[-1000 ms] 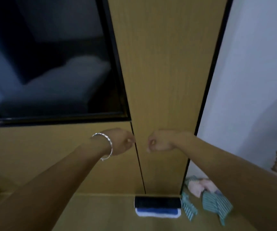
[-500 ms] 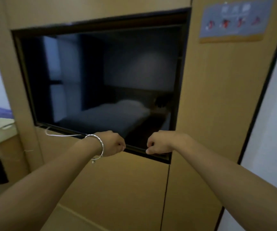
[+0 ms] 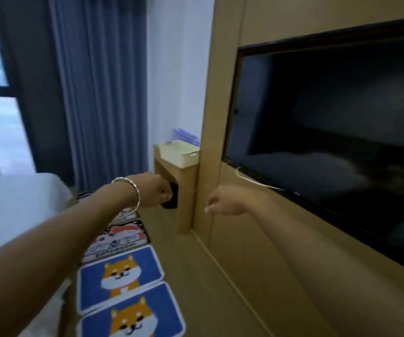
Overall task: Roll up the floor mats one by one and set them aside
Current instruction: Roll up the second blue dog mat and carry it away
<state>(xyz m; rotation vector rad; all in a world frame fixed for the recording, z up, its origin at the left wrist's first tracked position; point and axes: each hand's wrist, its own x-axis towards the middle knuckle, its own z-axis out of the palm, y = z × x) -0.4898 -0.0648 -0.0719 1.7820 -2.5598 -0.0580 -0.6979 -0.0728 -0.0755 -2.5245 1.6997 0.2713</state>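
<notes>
Several floor mats lie flat in a row on the wooden floor beside the bed. Nearest are two blue mats with an orange dog, one point(image 3: 132, 314) at the bottom edge and one point(image 3: 120, 278) just beyond it. Farther on is a black-edged cartoon mat point(image 3: 120, 239), and another is mostly hidden behind my left forearm. Both arms stretch forward above the floor. My left hand point(image 3: 158, 190), with a silver bangle at the wrist, is curled into a fist and holds nothing. My right hand point(image 3: 222, 203) has curled fingers and is empty too. Neither hand touches a mat.
A white bed point(image 3: 13, 207) borders the mats on the left. A wooden wall with a dark TV screen point(image 3: 329, 132) runs along the right. A small wooden side table point(image 3: 183, 190) carries a cream basket point(image 3: 179, 152). Blue curtains point(image 3: 98, 93) hang behind.
The view has swung left, away from the TV wall, bringing the bed, curtains and row of mats into sight. Both hands stay held out in front, curled and empty.
</notes>
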